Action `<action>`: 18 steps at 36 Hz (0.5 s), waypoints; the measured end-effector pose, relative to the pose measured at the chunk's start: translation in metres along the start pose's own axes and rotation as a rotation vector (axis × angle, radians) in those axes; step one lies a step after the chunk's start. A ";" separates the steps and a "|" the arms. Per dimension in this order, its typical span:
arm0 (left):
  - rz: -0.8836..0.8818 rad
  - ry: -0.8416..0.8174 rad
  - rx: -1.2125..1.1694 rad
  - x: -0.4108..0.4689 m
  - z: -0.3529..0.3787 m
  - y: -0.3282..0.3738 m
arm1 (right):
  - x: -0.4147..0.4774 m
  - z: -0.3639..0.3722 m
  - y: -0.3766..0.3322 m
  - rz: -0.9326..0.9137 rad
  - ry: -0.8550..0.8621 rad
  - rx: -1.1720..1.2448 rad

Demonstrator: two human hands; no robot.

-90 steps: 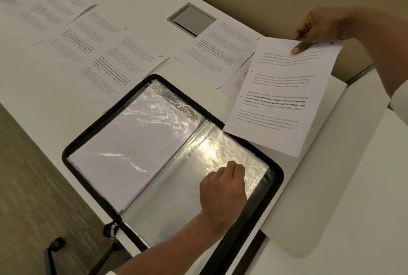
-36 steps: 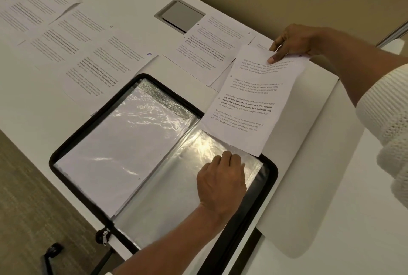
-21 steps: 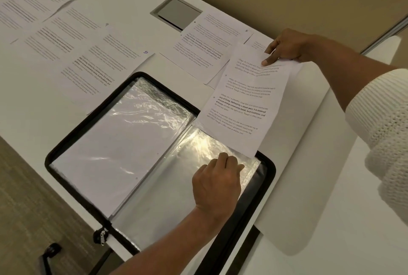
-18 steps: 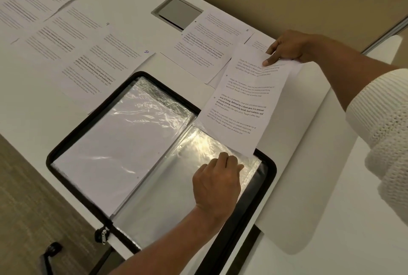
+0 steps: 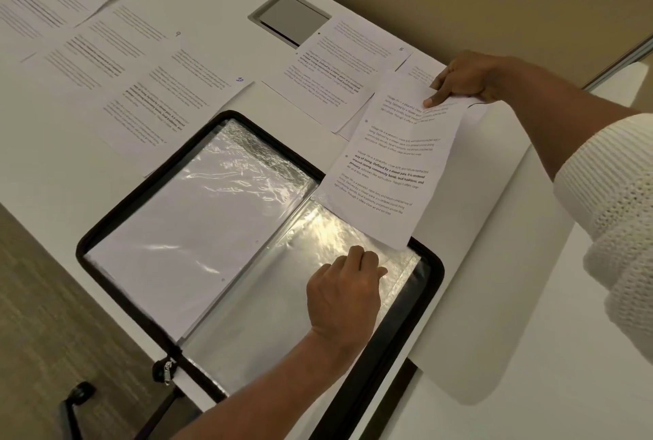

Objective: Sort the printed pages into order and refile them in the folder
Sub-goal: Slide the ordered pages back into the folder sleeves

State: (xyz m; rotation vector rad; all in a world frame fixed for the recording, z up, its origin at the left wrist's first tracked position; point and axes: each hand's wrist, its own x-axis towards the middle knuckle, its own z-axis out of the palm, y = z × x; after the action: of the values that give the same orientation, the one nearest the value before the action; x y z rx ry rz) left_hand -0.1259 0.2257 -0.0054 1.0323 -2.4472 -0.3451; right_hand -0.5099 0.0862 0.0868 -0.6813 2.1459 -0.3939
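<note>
Here, right grip [image 5: 463, 82] pinches the printed page [image 5: 392, 164] (top edge); left grip [image 5: 344, 286] holds a sleeve [image 5: 268, 333] in the folder [image 5: 403, 333].

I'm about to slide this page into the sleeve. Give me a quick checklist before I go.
1. Right hand pinches page at its top: ok.
2. Left hand grips sleeve near its top edge: ok.
3. Sleeve mouth open: cannot tell, the fingers hide it.
4. Sleeve empty: ok, no sheet shows inside.
5. Page's lower edge lined up with sleeve's top: ok, roughly parallel.
6. Page number right for this slot: cannot tell, none legible.
</note>
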 end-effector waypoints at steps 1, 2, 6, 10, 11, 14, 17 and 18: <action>0.000 0.001 -0.007 0.000 0.000 0.000 | 0.000 0.002 0.001 -0.002 0.002 0.002; -0.001 0.000 -0.014 -0.001 -0.001 0.000 | 0.000 0.003 0.001 -0.001 0.004 0.008; 0.002 -0.016 -0.005 -0.001 -0.001 0.000 | 0.001 0.005 0.005 0.019 0.015 0.030; 0.011 -0.026 0.005 -0.001 0.000 0.000 | 0.000 0.006 0.006 0.025 0.015 0.049; 0.012 -0.028 0.007 -0.001 0.000 0.000 | -0.001 0.007 0.006 0.024 0.016 0.052; 0.019 -0.036 0.015 -0.001 0.003 -0.001 | -0.002 0.007 0.005 0.031 0.011 0.048; 0.026 -0.045 0.014 -0.003 0.005 -0.003 | -0.003 0.006 0.006 0.056 -0.006 0.041; 0.028 -0.047 0.013 -0.004 0.006 -0.004 | -0.003 0.006 0.005 0.066 -0.012 0.050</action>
State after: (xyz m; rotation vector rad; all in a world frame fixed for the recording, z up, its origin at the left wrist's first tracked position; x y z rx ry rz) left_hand -0.1242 0.2261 -0.0137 1.0044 -2.5063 -0.3486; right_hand -0.5049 0.0923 0.0824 -0.5816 2.1340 -0.4055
